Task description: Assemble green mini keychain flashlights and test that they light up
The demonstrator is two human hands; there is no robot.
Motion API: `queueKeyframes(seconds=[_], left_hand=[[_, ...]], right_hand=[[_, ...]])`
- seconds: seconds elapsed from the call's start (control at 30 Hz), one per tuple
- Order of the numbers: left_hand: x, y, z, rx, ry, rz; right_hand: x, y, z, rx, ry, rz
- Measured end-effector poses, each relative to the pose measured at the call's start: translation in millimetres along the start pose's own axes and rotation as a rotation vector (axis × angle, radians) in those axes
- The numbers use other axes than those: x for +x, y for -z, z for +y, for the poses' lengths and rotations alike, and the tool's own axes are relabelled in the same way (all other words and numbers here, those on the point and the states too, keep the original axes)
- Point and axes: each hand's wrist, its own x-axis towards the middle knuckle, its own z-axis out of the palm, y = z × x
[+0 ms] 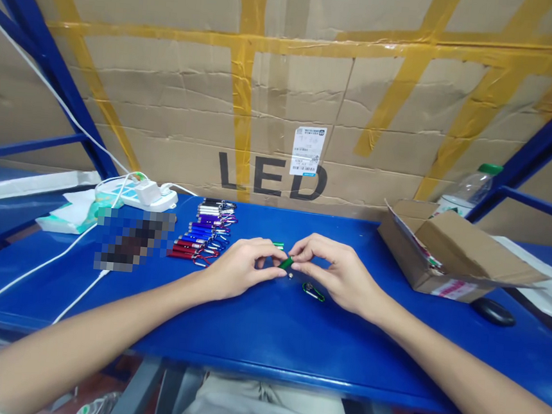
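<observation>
Above the middle of the blue table, my left hand and my right hand pinch a short green metal tube between thumbs and fingertips, one at each end. It looks like part of a small keychain flashlight. Just behind the fingers lies another green piece, partly covered by my left hand. A tiny pale metal part is below the tube. Under my right hand rests a green carabiner clip. Left of my hands, several keychain flashlights with carabiners lie in a column, in red, blue, purple, silver and black.
An open cardboard box stands at the right, beside a black mouse and a green-capped bottle. At the left are a white power strip, cables and a tissue pack. A large taped carton walls the back.
</observation>
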Motion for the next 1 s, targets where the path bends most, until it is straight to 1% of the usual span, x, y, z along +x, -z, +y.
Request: queueKeyframes(seconds=[0.07,0.13,0.2,0.27,0.3,0.4,0.47,0.57,0.77,0.83,0.9,1.0], left_hand=[[0,-0.2,-1,-0.016,0.009,0.017],[0,0.3,-3,-0.025,0.018,0.031],[-1,1.4,-4,-0.022,0.012,0.038],[0,2.5,-5,-0.017,0.0,0.044],[0,2.9,-6,-0.014,-0.002,0.048],[0,3.4,-8,0.007,0.005,0.061],[0,3.5,-9,0.024,0.012,0.064],[0,3.5,-11,0.037,0.024,0.06],[0,3.1,-10,0.016,0.004,0.052],[0,3.2,-9,0.011,-0.011,0.052],[0,3.5,-9,0.008,-0.016,0.047],[1,4.0,-9,0.003,-0.02,0.037]], right_hand=[[0,0,-2,-0.038,0.048,-0.001],[0,1,-3,-0.063,0.078,0.027],[1,3,-4,-0.085,0.062,0.077],[0,5,-2,-0.141,0.018,0.077],[0,5,0,-0.187,0.001,0.033],[-1,5,7,-0.342,-0.018,-0.207],[-3,3,11,-0.395,-0.037,-0.332],[-4,0,12,-0.399,-0.052,-0.39],[-4,1,9,-0.341,-0.034,-0.376],[-4,3,8,-0.347,-0.028,-0.353],[-4,4,6,-0.331,-0.03,-0.282],[-3,5,2,-0.23,-0.064,-0.089]])
